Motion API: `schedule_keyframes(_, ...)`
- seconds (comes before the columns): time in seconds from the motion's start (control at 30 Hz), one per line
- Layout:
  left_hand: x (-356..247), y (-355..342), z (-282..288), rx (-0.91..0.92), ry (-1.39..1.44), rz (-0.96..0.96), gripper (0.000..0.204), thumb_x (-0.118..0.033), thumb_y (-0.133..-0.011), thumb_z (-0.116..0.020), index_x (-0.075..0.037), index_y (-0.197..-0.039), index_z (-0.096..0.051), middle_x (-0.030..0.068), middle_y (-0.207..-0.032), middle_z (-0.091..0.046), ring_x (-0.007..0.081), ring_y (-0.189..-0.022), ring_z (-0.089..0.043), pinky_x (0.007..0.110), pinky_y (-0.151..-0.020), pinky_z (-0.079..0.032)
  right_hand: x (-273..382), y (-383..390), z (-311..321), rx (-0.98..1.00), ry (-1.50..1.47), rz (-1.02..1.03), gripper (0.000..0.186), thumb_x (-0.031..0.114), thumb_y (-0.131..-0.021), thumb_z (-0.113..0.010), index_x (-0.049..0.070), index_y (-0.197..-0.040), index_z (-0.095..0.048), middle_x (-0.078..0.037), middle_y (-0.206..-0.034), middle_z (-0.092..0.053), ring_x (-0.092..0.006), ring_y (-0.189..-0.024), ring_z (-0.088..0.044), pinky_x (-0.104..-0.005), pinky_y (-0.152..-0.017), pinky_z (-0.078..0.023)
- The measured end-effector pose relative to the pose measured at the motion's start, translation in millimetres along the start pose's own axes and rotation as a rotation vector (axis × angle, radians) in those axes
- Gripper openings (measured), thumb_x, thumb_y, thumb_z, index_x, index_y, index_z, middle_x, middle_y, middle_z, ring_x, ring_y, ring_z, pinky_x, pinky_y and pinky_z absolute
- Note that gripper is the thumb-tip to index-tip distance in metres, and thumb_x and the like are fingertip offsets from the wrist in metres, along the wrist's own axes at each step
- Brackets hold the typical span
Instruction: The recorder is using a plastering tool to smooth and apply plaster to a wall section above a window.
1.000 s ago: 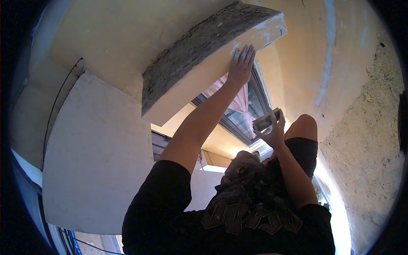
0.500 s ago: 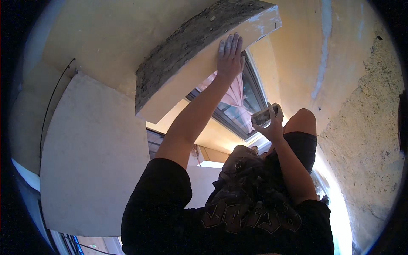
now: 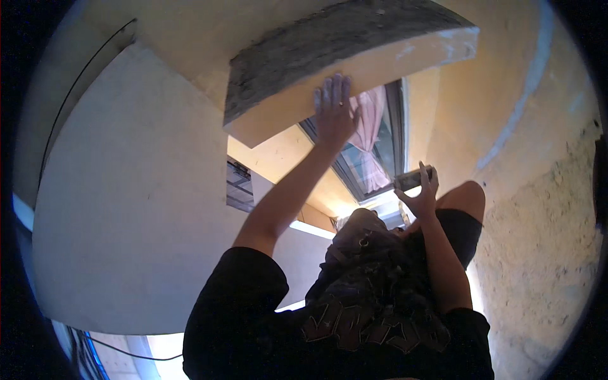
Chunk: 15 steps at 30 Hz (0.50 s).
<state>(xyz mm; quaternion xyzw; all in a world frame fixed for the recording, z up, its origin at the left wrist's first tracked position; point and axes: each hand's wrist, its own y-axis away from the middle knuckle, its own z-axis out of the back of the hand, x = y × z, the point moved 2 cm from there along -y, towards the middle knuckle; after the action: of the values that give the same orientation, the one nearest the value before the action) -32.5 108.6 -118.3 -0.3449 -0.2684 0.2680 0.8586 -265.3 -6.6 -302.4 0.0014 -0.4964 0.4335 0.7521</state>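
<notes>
My left hand (image 3: 335, 114), its fingers stretched out and dusted pale, lies flat against the cream-yellow front face of a thick ledge (image 3: 272, 114). The ledge's other visible side is rough grey cement (image 3: 335, 35). Lower and to the right, my right hand (image 3: 423, 199) grips a small rectangular grey block (image 3: 413, 180) between thumb and fingers. That block is apart from the ledge, beside my raised knee (image 3: 465, 196). Its exact kind is hard to make out.
A large pale panel (image 3: 133, 202) fills the left side. Behind the ledge is a dark-framed window (image 3: 400, 120) with a pink curtain (image 3: 370, 126). On the right stands a yellow wall (image 3: 506, 69) with a rough patch (image 3: 538, 240). A black cable (image 3: 82, 73) hangs at upper left.
The view has shifted, so the ledge sits further right and the panel higher. My left hand has slid along the ledge toward its left end. My right hand still holds the block.
</notes>
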Motion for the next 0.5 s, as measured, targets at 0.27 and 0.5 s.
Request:
schedule_keyframes(0.27,-42.9,1.5,-10.1,0.001,0.1,0.182,0.083,-0.046,-0.087,-0.055,0.003,-0.147,-0.026,0.0382,-0.149,-0.015,0.0566,-0.138,-0.013,0.063,-0.112,-0.011,6.3,-1.7,-6.2,0.033,0.054,0.029,0.1,0.038,-0.061,-0.085,0.011,-0.145,-0.037,-0.035,-0.139,-0.029,-0.0486,-0.128,-0.034,-0.0536,-0.105,-0.033)
schedule_keyframes(0.5,-92.1,-27.4,-30.4,0.047,0.277,0.116,0.086,-0.046,-0.085,-0.059,0.003,-0.147,-0.023,0.0373,-0.15,-0.009,0.0599,-0.137,-0.009,0.067,-0.11,-0.011,-3.6,-1.7,-9.8,0.041,0.079,0.031,0.105,0.045,-0.059,-0.086,0.011,-0.145,-0.036,-0.035,-0.139,-0.026,-0.0495,-0.128,-0.033,-0.055,-0.105,-0.033)
